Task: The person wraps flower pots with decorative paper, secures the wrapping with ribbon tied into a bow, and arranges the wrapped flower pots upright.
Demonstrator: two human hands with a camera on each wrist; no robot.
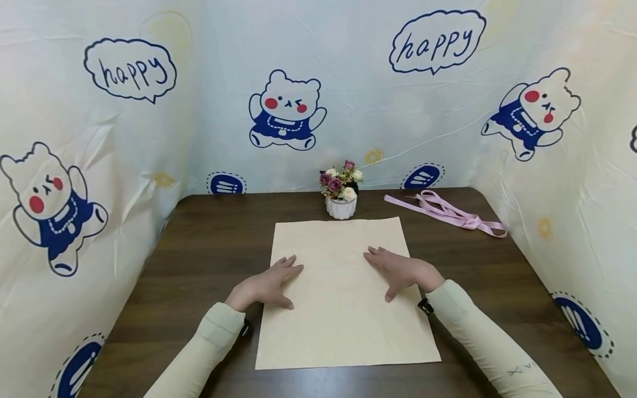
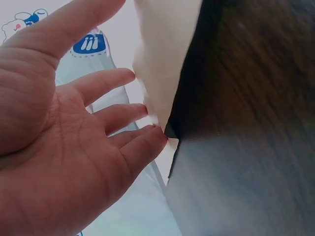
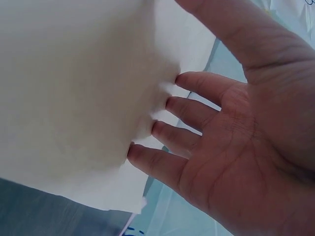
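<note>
A large cream sheet of paper [image 1: 343,298] lies flat on the dark wooden table [image 1: 214,243]. On its left side my left hand [image 1: 269,283] rests with fingers spread, fingertips touching the sheet. The left wrist view shows this palm [image 2: 69,142] with fingertips meeting the paper [image 2: 165,59] near its edge. Toward the sheet's right side, my right hand [image 1: 400,271] also has its fingers spread. Its fingertips press on the paper [image 3: 74,98] in the right wrist view, below the raised palm [image 3: 236,152]. Neither hand grips anything.
Just behind the sheet stands a small white pot [image 1: 341,208] of artificial flowers [image 1: 340,181]. A loosely tangled pink ribbon [image 1: 448,213] lies at the back right. Printed fabric [image 1: 363,110] with bears and the word "happy" hangs around the table's back and sides.
</note>
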